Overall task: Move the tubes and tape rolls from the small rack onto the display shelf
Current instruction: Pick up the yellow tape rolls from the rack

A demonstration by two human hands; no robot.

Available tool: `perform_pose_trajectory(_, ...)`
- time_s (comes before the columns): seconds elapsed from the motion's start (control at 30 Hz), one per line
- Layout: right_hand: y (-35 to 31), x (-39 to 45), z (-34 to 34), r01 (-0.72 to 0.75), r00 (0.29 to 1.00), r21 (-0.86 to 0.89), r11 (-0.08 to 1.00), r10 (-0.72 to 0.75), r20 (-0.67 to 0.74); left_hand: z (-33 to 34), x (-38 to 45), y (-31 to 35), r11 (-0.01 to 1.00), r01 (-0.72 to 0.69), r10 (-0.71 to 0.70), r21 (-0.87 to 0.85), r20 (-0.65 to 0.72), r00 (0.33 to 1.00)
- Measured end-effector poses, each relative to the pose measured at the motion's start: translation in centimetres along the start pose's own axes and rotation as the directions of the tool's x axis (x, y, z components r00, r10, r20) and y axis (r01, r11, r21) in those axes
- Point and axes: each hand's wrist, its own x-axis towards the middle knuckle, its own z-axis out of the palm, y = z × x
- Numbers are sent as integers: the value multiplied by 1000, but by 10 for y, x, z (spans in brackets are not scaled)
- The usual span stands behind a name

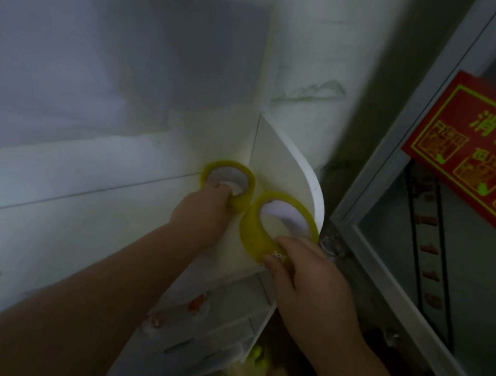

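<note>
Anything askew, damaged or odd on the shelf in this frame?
Nothing damaged or spilled. The two yellow tape rolls sit on the white shelf: the left roll in the left hand, the right roll near the shelf's curved front edge, in the right hand.

We see two tape rolls on the display shelf [271,159], in its back right corner where the wall meets the side panel. The far roll [228,181] lies left and behind; the near roll [276,225] lies right and in front, just beside it. Our left hand [203,213] reaches into the far roll, our right hand [315,284] grips the near one. A glass-doored cabinet [426,250] stands to the right of the shelf.
</note>
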Motion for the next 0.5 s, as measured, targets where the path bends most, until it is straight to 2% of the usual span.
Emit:
perform_pose_trajectory(0.2, -8, 6, 5, 34, 999, 4, 999, -34, 3, -19, -39, -24, 1000, -8, 8, -1, -38, 999)
perform_pose_trajectory(0.4, -36, 16, 18, 101, 995, 70, 992, -101, -12, -58, -117, -52, 996, 67, -77, -50, -239, 968)
perform_pose_trajectory(0.5, -57, 20, 31, 147, 989, 110, 983, -148, 2, -80, -155, -70, 990, 122, -138, -72, -296, 945)
